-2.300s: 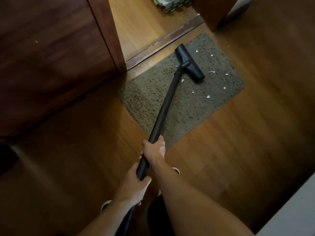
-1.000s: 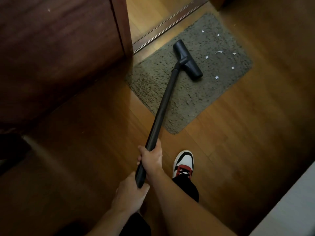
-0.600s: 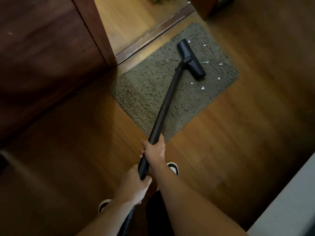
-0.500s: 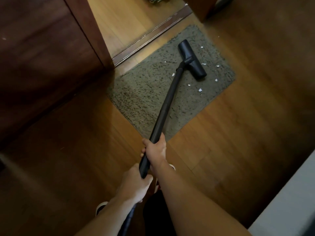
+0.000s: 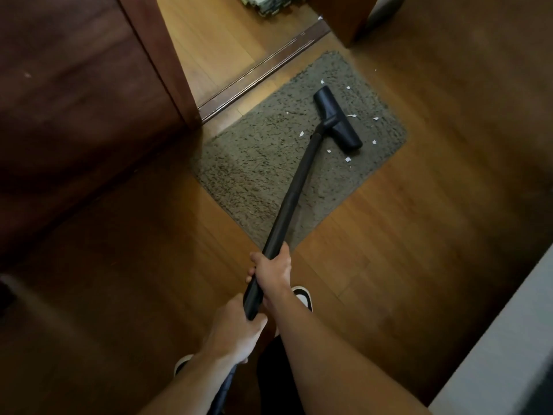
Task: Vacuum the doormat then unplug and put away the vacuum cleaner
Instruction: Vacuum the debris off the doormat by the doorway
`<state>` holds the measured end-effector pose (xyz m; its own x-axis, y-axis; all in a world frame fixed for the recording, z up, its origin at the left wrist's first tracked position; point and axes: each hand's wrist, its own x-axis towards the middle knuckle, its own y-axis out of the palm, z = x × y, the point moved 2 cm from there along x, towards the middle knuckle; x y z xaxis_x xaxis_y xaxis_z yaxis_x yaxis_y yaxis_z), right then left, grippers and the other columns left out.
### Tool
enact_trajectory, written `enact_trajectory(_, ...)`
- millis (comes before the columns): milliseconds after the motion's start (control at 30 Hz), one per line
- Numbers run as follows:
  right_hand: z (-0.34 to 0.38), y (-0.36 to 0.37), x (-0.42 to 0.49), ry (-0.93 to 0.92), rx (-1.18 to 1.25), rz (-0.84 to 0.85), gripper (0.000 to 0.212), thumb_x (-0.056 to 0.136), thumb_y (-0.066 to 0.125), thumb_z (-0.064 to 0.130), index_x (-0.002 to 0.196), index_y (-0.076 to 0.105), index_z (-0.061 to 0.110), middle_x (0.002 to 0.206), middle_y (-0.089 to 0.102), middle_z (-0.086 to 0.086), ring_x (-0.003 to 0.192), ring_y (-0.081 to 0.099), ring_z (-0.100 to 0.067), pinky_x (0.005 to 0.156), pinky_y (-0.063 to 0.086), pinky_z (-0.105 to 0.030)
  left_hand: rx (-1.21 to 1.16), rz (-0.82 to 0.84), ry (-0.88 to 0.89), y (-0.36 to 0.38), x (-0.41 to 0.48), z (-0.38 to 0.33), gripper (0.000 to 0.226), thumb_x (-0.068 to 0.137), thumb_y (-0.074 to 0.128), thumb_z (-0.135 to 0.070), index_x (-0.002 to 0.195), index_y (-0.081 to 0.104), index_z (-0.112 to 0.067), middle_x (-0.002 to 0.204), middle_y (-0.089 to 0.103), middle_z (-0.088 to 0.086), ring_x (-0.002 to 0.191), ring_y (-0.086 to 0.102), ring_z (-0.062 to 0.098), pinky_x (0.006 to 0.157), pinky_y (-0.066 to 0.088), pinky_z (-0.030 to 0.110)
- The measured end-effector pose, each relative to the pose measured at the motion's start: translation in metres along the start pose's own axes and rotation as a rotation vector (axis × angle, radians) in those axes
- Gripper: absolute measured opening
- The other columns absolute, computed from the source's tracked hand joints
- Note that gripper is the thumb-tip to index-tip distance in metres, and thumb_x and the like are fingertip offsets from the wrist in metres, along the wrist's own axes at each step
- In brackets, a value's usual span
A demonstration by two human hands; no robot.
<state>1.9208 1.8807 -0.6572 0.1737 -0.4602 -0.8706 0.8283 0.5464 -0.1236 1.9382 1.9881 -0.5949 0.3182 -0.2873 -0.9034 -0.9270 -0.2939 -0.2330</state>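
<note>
A dark reddish wooden door [image 5: 74, 115] fills the left side, its far edge standing at a metal threshold strip [image 5: 263, 67]. A dark shape at the left border [image 5: 6, 295] is too dim and cropped to identify. Low down, only the toe of the left shoe [image 5: 181, 363] shows past the forearm. The left hand [image 5: 236, 333] grips the near end of the black vacuum wand [image 5: 296, 187], thumb laid across it and the fingers curled out of sight beneath. Below that hand a dark hose [image 5: 224, 390] is cut off by the bottom edge. The right hand [image 5: 272, 271] holds the wand higher up, its fingers [image 5: 250, 278] wrapped round the tube so only their tips show. The wand slants up and right onto the grey-brown shaggy doormat [image 5: 254, 163], which lies on the wooden floor [image 5: 419, 220] just beside the threshold. The black floor nozzle [image 5: 336, 121] rests flat on the mat's right half, hiding the pile beneath it. Small white scraps [image 5: 348, 159] are scattered on the mat around the nozzle, on both sides. The toe of the right shoe [image 5: 302, 296], white with dark trim, peeks out beside the right forearm. At the top, a patterned object [image 5: 269, 4] beyond the doorway is cropped and unclear. A pale surface [image 5: 502, 354] is cropped by the lower right corner.
</note>
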Motion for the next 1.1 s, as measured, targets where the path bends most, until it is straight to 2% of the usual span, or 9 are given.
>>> enact_trajectory(200, -0.042, 0.018, -0.034, 0.012, -0.001, -0.011, 0.061, 0.097, 0.061, 0.005, 0.148, 0.034, 0.021, 0.082, 0.055, -0.010, 0.047, 0.052, -0.011, 0.048, 0.050, -0.029, 0.077, -0.003, -0.001, -0.009, -0.022, 0.051, 0.014, 0.091, 0.064, -0.029, 0.095, 0.055, -0.018, 0.075, 0.058, 0.000, 0.051, 0.055, 0.009, 0.041, 0.038, 0.014)
enact_trajectory(333, -0.070, 0.033, -0.061, 0.024, 0.020, -0.013, 0.050, 0.095, 0.062, 0.005, 0.137, 0.040, 0.022, 0.077, 0.054, -0.008, 0.050, 0.053, -0.013, 0.051, 0.051, -0.031, 0.092, 0.056, -0.036, -0.019, -0.037, 0.088, 0.012, 0.089, 0.063, -0.034, 0.092, 0.056, -0.024, 0.078, 0.060, -0.002, 0.059, 0.056, 0.012, 0.056, 0.044, 0.024)
enact_trajectory(400, -0.085, 0.041, -0.073, 0.031, 0.027, -0.020, 0.049, 0.095, 0.062, 0.005, 0.135, 0.041, 0.024, 0.078, 0.055, -0.009, 0.052, 0.054, -0.014, 0.052, 0.052, -0.031, 0.075, 0.079, -0.053, -0.023, -0.045, 0.104, 0.011, 0.089, 0.063, -0.032, 0.093, 0.057, -0.024, 0.076, 0.059, -0.002, 0.058, 0.056, 0.012, 0.055, 0.043, 0.023)
enact_trajectory(533, -0.109, 0.052, -0.094, 0.049, 0.036, -0.015, 0.056, 0.094, 0.063, 0.006, 0.140, 0.039, 0.024, 0.082, 0.056, -0.009, 0.054, 0.055, -0.014, 0.053, 0.053, -0.031, 0.046, 0.101, -0.078, -0.030, -0.063, 0.130, 0.011, 0.092, 0.063, -0.029, 0.099, 0.060, -0.022, 0.080, 0.063, -0.001, 0.054, 0.059, 0.007, 0.047, 0.043, 0.017)
enact_trajectory(633, -0.122, 0.054, -0.109, 0.066, 0.025, -0.004, 0.063, 0.094, 0.064, 0.008, 0.147, 0.035, 0.026, 0.079, 0.057, -0.008, 0.052, 0.055, -0.014, 0.051, 0.052, -0.030, 0.044, 0.095, -0.099, -0.031, -0.078, 0.142, 0.012, 0.089, 0.065, -0.031, 0.096, 0.061, -0.022, 0.089, 0.065, 0.002, 0.065, 0.065, 0.012, 0.053, 0.048, 0.022)
enact_trajectory(700, -0.125, 0.051, -0.116, 0.067, 0.022, 0.000, 0.062, 0.094, 0.064, 0.008, 0.146, 0.035, 0.026, 0.077, 0.057, -0.008, 0.050, 0.055, -0.014, 0.051, 0.052, -0.030, 0.030, 0.104, -0.114, -0.028, -0.086, 0.143, 0.013, 0.087, 0.065, -0.030, 0.096, 0.061, -0.021, 0.092, 0.065, 0.005, 0.068, 0.067, 0.016, 0.055, 0.053, 0.026)
enact_trajectory(867, -0.118, 0.029, -0.114, 0.047, -0.009, -0.018, 0.056, 0.094, 0.064, 0.007, 0.141, 0.039, 0.024, 0.085, 0.057, -0.011, 0.051, 0.054, -0.013, 0.050, 0.052, -0.028, 0.037, 0.088, -0.073, -0.007, -0.092, 0.129, 0.009, 0.092, 0.062, -0.028, 0.096, 0.059, -0.021, 0.085, 0.065, 0.004, 0.059, 0.061, 0.013, 0.046, 0.044, 0.019)
enact_trajectory(1000, -0.107, 0.009, -0.100, 0.038, -0.007, -0.022, 0.050, 0.094, 0.065, 0.007, 0.136, 0.042, 0.022, 0.081, 0.057, -0.009, 0.051, 0.055, -0.013, 0.051, 0.053, -0.030, 0.043, 0.080, -0.029, 0.011, -0.085, 0.110, 0.009, 0.090, 0.062, -0.025, 0.088, 0.055, -0.020, 0.069, 0.059, 0.001, 0.049, 0.055, 0.014, 0.050, 0.050, 0.029)
enact_trajectory(1100, -0.095, -0.007, -0.087, 0.026, 0.011, -0.026, 0.048, 0.094, 0.064, 0.007, 0.134, 0.042, 0.021, 0.079, 0.055, -0.008, 0.050, 0.054, -0.013, 0.051, 0.052, -0.030, 0.082, 0.053, -0.015, 0.022, -0.078, 0.089, 0.009, 0.091, 0.061, -0.027, 0.091, 0.054, -0.022, 0.071, 0.061, 0.001, 0.046, 0.056, 0.013, 0.048, 0.051, 0.027)
